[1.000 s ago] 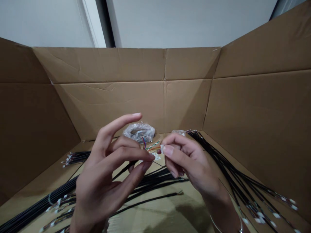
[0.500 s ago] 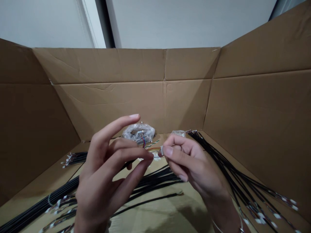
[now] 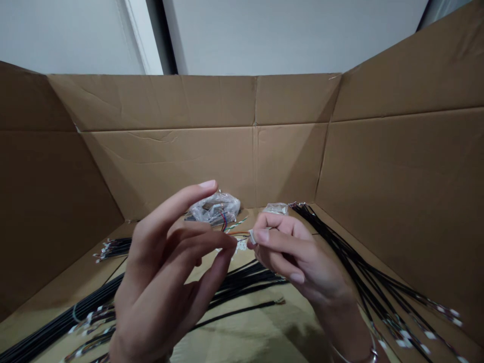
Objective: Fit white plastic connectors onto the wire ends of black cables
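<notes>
My right hand (image 3: pixel 298 252) pinches a small white connector (image 3: pixel 251 236) between thumb and forefinger. An orange wire (image 3: pixel 239 233) runs into the connector from the left. My left hand (image 3: pixel 159 277) has its thumb and forefinger pressed together on a thin dark wire (image 3: pixel 242 240) just left of the connector, its upper finger raised clear. Blue, red and green-white wires (image 3: pixel 224 222) fan out loose behind the fingertips. Whether the dark wire's tip sits inside the connector is too small to tell. Small white connectors (image 3: pixel 241 246) lie on the surface beneath.
Cardboard walls (image 3: pixel 189 161) enclose the work surface. Black cables lie in the middle (image 3: pixel 245 277), a tied bundle (image 3: pixel 86 297) at left, and more cables with white plugs (image 3: pixel 351 262) at right. A clear plastic bag (image 3: pixel 215 206) and a smaller bag (image 3: pixel 276 207) stand at the back.
My left hand has shifted slightly left and tilted. The connector has turned a little in my right fingers, and my right hand's lower fingers have moved slightly.
</notes>
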`<action>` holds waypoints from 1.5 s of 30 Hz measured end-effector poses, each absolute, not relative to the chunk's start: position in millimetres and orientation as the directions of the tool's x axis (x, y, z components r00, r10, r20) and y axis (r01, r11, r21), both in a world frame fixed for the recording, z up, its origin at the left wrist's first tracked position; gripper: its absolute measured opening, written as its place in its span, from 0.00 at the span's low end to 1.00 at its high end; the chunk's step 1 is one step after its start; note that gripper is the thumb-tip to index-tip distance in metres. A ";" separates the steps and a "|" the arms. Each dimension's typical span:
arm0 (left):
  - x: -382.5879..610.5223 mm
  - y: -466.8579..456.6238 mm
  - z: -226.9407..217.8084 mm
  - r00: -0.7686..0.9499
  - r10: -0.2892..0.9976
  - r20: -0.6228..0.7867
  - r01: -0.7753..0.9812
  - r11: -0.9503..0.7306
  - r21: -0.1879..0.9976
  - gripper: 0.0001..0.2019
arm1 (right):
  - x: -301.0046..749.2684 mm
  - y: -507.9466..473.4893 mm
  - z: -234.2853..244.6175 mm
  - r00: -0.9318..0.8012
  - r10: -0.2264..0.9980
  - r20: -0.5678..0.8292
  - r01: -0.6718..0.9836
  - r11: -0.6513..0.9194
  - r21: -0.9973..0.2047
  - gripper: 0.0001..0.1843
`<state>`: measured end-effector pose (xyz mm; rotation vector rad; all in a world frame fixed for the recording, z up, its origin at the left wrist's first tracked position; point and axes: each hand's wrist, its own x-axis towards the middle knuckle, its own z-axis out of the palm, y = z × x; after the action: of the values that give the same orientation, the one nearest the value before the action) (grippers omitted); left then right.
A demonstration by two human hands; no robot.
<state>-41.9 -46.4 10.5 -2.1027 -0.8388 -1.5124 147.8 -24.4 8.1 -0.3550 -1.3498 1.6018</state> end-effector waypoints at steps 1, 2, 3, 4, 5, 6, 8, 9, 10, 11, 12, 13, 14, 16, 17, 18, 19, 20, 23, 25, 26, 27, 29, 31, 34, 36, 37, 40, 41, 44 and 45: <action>-41.3 -45.6 10.0 0.224 0.239 0.945 0.680 -0.733 0.024 0.09 | 148.0 -24.2 8.2 -0.482 0.804 0.348 -0.481 0.089 -0.872 0.13; -41.1 -44.6 9.6 0.222 0.234 0.947 0.675 -0.737 0.024 0.09 | 148.0 -24.1 8.3 -0.481 0.804 0.349 -0.483 0.089 -0.871 0.13; -41.1 -43.5 9.4 0.222 0.227 0.948 0.670 -0.742 0.021 0.09 | 148.0 -24.0 8.6 -0.478 0.806 0.349 -0.484 0.090 -0.871 0.13; -41.5 -42.4 9.3 0.224 0.213 0.951 0.664 -0.747 0.011 0.09 | 148.0 -23.9 8.9 -0.476 0.807 0.350 -0.484 0.092 -0.870 0.12; -42.0 -41.7 9.7 0.234 0.205 0.950 0.662 -0.750 -0.002 0.10 | 147.8 -24.0 9.2 -0.474 0.808 0.349 -0.481 0.094 -0.872 0.12; -42.5 -41.3 10.3 0.246 0.196 0.949 0.659 -0.752 -0.015 0.09 | 147.6 -24.2 9.6 -0.471 0.810 0.348 -0.478 0.097 -0.873 0.12; -43.2 -42.3 12.1 0.257 0.193 0.947 0.658 -0.753 -0.025 0.09 | 147.1 -24.9 10.2 -0.470 0.812 0.346 -0.471 0.101 -0.876 0.13; -43.4 -43.4 13.0 0.247 0.197 0.949 0.661 -0.750 -0.016 0.09 | 146.9 -25.5 10.5 -0.470 0.812 0.347 -0.470 0.103 -0.877 0.13; -43.5 -44.7 13.7 0.243 0.209 0.947 0.665 -0.747 -0.006 0.09 | 146.8 -26.0 10.6 -0.469 0.812 0.348 -0.470 0.104 -0.876 0.13; -43.6 -46.0 14.2 0.237 0.217 0.947 0.670 -0.742 0.003 0.09 | 146.8 -26.5 10.7 -0.470 0.810 0.351 -0.473 0.105 -0.875 0.13; -43.7 -47.1 14.4 0.230 0.230 0.946 0.677 -0.735 0.014 0.09 | 146.8 -27.0 10.8 -0.469 0.809 0.354 -0.477 0.106 -0.873 0.13; -43.8 -47.8 14.6 0.250 0.235 0.939 0.677 -0.736 0.004 0.10 | 146.9 -27.4 10.8 -0.469 0.808 0.356 -0.479 0.106 -0.872 0.13; -43.9 -48.0 14.6 0.253 0.216 0.943 0.676 -0.737 -0.013 0.10 | 147.0 -27.7 10.7 -0.467 0.808 0.360 -0.481 0.110 -0.870 0.12; -43.9 -47.5 14.4 0.302 0.221 0.927 0.657 -0.753 -0.035 0.11 | 147.4 -28.2 10.5 -0.466 0.806 0.365 -0.481 0.116 -0.869 0.12; -43.7 -47.0 14.1 0.281 0.184 0.942 0.657 -0.752 -0.049 0.09 | 147.6 -28.4 10.4 -0.463 0.806 0.368 -0.481 0.120 -0.868 0.12; -43.4 -46.5 13.5 0.281 0.189 0.941 0.665 -0.745 -0.049 0.10 | 147.8 -28.6 10.2 -0.462 0.805 0.371 -0.479 0.125 -0.869 0.13; -43.2 -46.2 12.9 0.261 0.208 0.943 0.667 -0.744 -0.020 0.09 | 148.0 -28.8 10.0 -0.462 0.805 0.372 -0.478 0.127 -0.869 0.13; -43.0 -46.0 12.2 0.245 0.203 0.948 0.669 -0.743 -0.014 0.09 | 148.1 -29.1 9.8 -0.461 0.805 0.373 -0.478 0.129 -0.869 0.13; -42.5 -45.9 11.0 0.240 0.213 0.947 0.673 -0.739 -0.005 0.09 | 148.0 -29.9 9.4 -0.463 0.803 0.375 -0.476 0.131 -0.870 0.13; -41.9 -45.7 11.6 0.250 0.191 0.949 0.667 -0.745 -0.026 0.10 | 147.7 -30.4 9.6 -0.461 0.805 0.373 -0.478 0.129 -0.869 0.13; -41.4 -45.6 12.1 0.251 0.181 0.951 0.664 -0.747 -0.033 0.10 | 147.5 -30.6 9.9 -0.460 0.806 0.373 -0.478 0.129 -0.869 0.13; -40.9 -45.5 12.6 0.246 0.179 0.953 0.666 -0.745 -0.032 0.09 | 147.3 -30.9 10.2 -0.459 0.807 0.370 -0.476 0.128 -0.870 0.14; -39.6 -45.7 13.3 0.232 0.190 0.954 0.677 -0.736 -0.018 0.08 | 147.0 -31.5 10.9 -0.454 0.813 0.364 -0.470 0.129 -0.873 0.14; -38.2 -46.5 13.6 0.219 0.203 0.954 0.695 -0.719 -0.006 0.08 | 146.8 -32.0 11.5 -0.449 0.820 0.354 -0.456 0.130 -0.880 0.15; -36.3 -47.8 14.1 0.240 0.190 0.952 0.695 -0.718 -0.032 0.08 | 146.4 -32.1 11.9 -0.442 0.830 0.340 -0.435 0.133 -0.891 0.16; -35.7 -48.1 14.5 0.239 0.174 0.955 0.686 -0.727 -0.039 0.08 | 146.0 -31.9 11.9 -0.443 0.831 0.337 -0.426 0.135 -0.894 0.16; -35.8 -48.1 14.8 0.238 0.168 0.956 0.678 -0.734 -0.040 0.08 | 145.7 -31.7 11.8 -0.443 0.831 0.336 -0.424 0.136 -0.895 0.16; -37.2 -47.6 16.0 0.238 0.175 0.955 0.671 -0.741 -0.031 0.10 | 145.4 -31.4 11.1 -0.436 0.835 0.337 -0.427 0.138 -0.894 0.17; -37.5 -47.2 16.3 0.241 0.177 0.954 0.674 -0.738 -0.033 0.09 | 145.5 -31.3 10.7 -0.435 0.834 0.339 -0.432 0.137 -0.891 0.17; -37.0 -45.6 16.2 0.262 0.190 0.946 0.684 -0.728 -0.044 0.08 | 146.0 -31.1 9.7 -0.444 0.823 0.353 -0.455 0.132 -0.881 0.16; -36.3 -44.9 15.9 0.270 0.188 0.944 0.684 -0.728 -0.051 0.08 | 146.1 -31.1 9.5 -0.448 0.819 0.357 -0.462 0.130 -0.877 0.16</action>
<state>-36.3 -44.9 15.9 -2.0933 -0.7855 -1.4620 146.1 -31.1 9.5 -0.3854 -1.3564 1.5474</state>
